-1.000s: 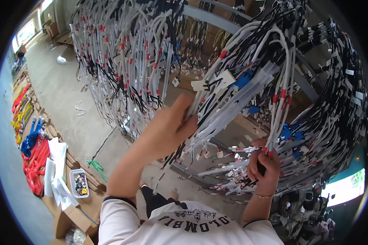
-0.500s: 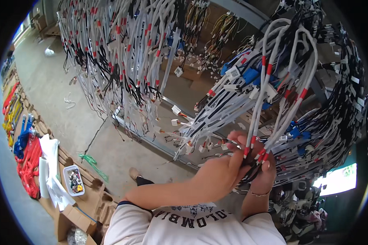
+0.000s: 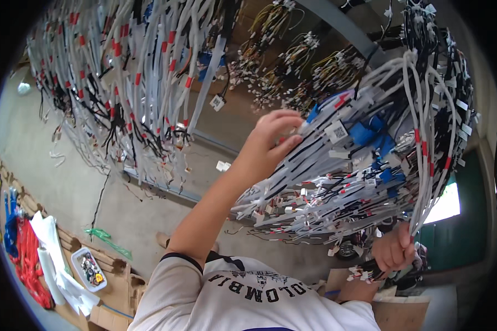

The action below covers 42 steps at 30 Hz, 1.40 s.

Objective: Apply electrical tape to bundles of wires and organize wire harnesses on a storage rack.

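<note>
Your left hand (image 3: 268,144) has gone up from the wire ends to the top of the white wire bundle (image 3: 337,182), fingers curled loosely on it. Your right hand (image 3: 393,249) still squeezes the hanging white loops (image 3: 425,165) below, so you're sorting.

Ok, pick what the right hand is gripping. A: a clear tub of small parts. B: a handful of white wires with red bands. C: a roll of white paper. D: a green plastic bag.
B: the right hand is closed around white wires with red bands that hang from the rack; the tub sits far off on the floor.
</note>
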Tool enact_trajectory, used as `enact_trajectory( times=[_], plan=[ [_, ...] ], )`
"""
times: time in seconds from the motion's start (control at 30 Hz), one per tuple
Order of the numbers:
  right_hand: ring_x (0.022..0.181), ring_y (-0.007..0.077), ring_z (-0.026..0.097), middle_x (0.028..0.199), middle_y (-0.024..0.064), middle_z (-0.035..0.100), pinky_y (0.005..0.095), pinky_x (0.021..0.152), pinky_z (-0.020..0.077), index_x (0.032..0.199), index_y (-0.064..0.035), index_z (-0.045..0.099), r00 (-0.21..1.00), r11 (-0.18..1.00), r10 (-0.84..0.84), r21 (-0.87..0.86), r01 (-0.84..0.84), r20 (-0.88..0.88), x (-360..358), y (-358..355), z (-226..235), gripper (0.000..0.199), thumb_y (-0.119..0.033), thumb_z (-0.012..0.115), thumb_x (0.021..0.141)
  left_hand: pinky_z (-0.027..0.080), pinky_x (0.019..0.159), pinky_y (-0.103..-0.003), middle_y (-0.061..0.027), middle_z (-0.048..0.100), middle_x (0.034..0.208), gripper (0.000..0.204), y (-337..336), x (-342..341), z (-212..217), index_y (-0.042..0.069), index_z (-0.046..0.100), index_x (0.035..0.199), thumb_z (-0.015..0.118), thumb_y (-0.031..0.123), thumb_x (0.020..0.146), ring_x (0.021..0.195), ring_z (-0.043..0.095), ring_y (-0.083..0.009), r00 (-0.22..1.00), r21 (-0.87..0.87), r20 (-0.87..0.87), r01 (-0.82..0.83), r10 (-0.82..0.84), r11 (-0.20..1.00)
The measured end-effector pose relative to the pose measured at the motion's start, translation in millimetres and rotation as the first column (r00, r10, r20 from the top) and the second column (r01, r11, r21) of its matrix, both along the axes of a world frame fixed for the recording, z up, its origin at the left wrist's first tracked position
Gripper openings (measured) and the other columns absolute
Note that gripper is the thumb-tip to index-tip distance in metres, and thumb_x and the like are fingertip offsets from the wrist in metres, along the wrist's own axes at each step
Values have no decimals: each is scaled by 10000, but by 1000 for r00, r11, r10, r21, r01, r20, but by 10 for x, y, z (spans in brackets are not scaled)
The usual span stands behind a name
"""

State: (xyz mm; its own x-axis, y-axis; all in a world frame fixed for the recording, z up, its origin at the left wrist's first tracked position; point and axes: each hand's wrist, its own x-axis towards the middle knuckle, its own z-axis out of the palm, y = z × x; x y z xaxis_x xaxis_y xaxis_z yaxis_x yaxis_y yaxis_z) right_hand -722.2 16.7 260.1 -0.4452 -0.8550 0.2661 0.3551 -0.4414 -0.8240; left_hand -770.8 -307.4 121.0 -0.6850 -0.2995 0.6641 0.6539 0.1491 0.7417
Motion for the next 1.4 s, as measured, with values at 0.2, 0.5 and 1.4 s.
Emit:
enact_trajectory(
  times=[0.2, 0.5, 1.4],
  plan=[
    [293, 50, 287, 433, -51, 341, 215, 268, 265, 1007, 23, 424, 962, 967, -245, 35, 251, -122, -8, 308, 93, 195, -156, 496, 975, 471, 591, -284, -90, 584, 795, 257, -6, 28, 112, 48, 543, 1090, 610, 24, 843, 596, 566, -169, 995, 69, 69, -72, 67, 995],
    [292, 38, 308, 454, -34, 372, 206, 256, 328, 989, 46, 453, 918, 919, -359, 105, 379, -171, -57, 340, 53, 161, -112, 466, 962, 509, 685, -325, -129, 632, 899, 197, -75, -230, 107, 37, 576, 1037, 626, 2, 850, 747, 627, -278, 875, -112, -300, -428, 380, 897],
    [313, 40, 280, 443, -36, 358, 223, 282, 273, 986, 81, 532, 865, 835, -461, 233, 498, -197, -126, 430, -10, 266, -165, 606, 918, 426, 562, -258, -52, 621, 759, 99, -91, -214, 190, 19, 681, 925, 671, 45, 830, 659, 538, -99, 925, 158, 194, 298, -326, 941]
  ],
)
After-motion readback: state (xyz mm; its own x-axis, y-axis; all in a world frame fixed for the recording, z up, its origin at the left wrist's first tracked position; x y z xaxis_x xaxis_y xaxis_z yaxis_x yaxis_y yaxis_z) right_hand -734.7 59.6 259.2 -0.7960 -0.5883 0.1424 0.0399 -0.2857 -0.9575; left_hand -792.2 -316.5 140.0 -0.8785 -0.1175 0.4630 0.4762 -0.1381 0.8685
